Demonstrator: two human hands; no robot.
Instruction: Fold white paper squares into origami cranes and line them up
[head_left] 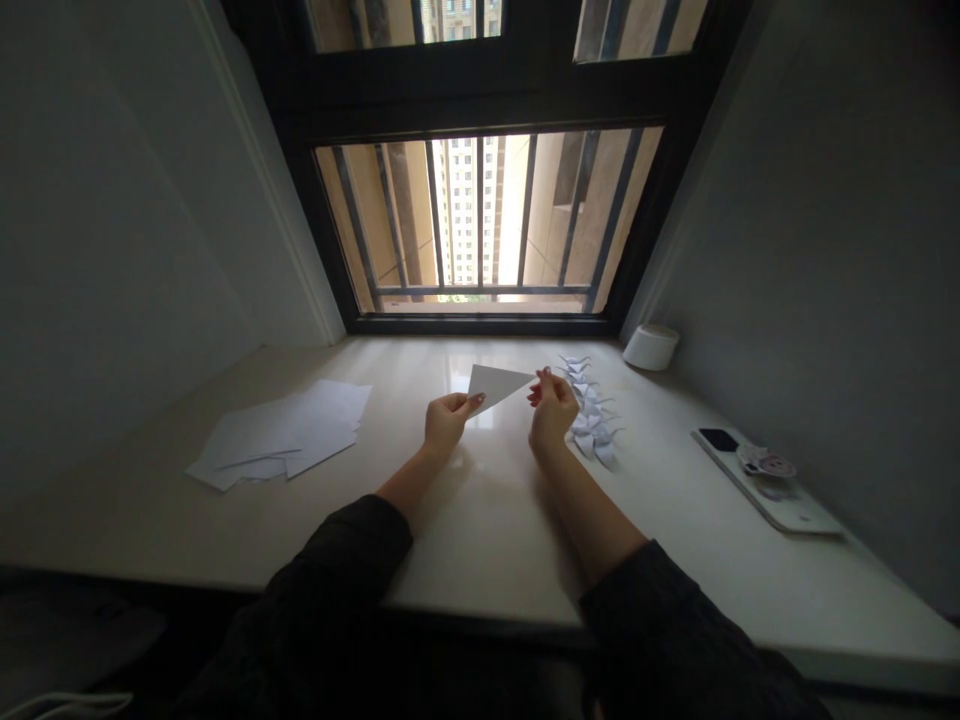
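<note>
I hold a white paper folded into a triangle (pixel 495 384) just above the pale table (pixel 480 530), in front of the window. My left hand (pixel 447 420) pinches its lower left corner. My right hand (pixel 552 408) pinches its right tip with closed fingers. Both forearms stretch out from dark sleeves. Just right of my right hand lies a cluster of several folded white paper cranes (pixel 589 412).
A loose stack of white sheets (pixel 283 432) lies on the table at the left. A white roll (pixel 651 346) stands at the back right corner. A white phone with a sticker (pixel 765 478) lies at the right. Grey walls close both sides; a barred window (pixel 480 220) is ahead.
</note>
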